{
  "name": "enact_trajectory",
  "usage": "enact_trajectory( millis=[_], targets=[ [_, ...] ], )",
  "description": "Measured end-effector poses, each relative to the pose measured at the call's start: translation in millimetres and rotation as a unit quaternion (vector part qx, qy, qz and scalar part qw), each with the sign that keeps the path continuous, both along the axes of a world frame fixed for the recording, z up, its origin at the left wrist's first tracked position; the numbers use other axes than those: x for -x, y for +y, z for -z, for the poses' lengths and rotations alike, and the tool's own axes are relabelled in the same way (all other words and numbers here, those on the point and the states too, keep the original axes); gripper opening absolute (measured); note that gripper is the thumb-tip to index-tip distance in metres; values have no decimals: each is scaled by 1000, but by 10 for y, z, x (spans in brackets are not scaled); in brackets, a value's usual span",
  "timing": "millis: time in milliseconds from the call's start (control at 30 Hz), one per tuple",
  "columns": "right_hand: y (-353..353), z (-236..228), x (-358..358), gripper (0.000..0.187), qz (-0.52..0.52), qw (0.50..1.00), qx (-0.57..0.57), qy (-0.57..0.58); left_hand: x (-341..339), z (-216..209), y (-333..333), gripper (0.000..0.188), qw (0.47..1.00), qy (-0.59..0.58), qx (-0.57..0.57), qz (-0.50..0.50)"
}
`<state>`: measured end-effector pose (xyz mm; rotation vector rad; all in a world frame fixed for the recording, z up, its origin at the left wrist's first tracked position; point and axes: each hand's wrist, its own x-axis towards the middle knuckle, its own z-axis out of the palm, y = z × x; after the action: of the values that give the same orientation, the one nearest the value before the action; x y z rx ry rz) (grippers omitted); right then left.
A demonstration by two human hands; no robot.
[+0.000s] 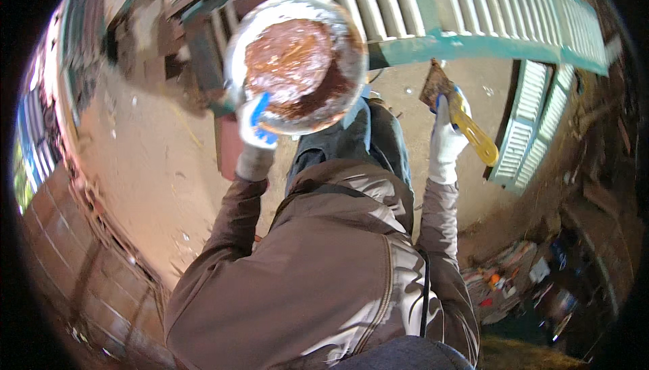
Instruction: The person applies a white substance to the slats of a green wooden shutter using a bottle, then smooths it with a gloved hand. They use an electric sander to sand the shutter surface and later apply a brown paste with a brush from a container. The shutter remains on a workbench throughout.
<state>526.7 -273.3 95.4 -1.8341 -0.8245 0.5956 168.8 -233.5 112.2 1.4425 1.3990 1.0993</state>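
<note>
My left hand (255, 125), in a white glove with blue on the fingers, grips the near left rim of a round metal bowl (297, 9). Reddish-brown paste (287, 59) lies mounded inside it, smeared up the pale walls. The bowl is held up in front of my knees, tilted so that its inside shows. To the right, my right hand (444, 136), gloved the same way, is closed round a putty knife (478, 139) with a yellow handle. Its flat blade is coated brown and points up and away, apart from the bowl.
A green-framed panel with pale slats (487, 5) spans the far side, just beyond the bowl. Another slatted shutter (527, 130) stands at the right. Mixed clutter (500, 279) lies at the lower right. A block wall (88, 255) is at the lower left, past the bare brown ground (145, 180).
</note>
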Motion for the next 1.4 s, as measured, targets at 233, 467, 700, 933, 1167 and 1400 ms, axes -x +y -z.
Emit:
enact_trajectory(
  millis=[233,467,700,933,1167,1400],
  targets=[
    [59,-697,324,29,-258,953,-31,-159,-646,-340,-38,88,952,-231,195,-40],
    [115,-737,757,27,-241,904,-80,-344,-922,-518,-231,97,943,-271,190,28],
    [-33,-947,804,47,-304,868,-9,-392,-790,-222,-293,94,959,-222,119,131],
    [75,-1076,847,45,-256,850,33,-459,-897,-551,45,99,956,-229,85,162],
    [263,-1357,920,50,-248,865,-28,-434,-851,-663,300,104,929,-310,116,165],
    [256,-1423,1100,46,-311,835,-24,-454,-885,-551,442,96,926,-315,60,200]
  ],
)
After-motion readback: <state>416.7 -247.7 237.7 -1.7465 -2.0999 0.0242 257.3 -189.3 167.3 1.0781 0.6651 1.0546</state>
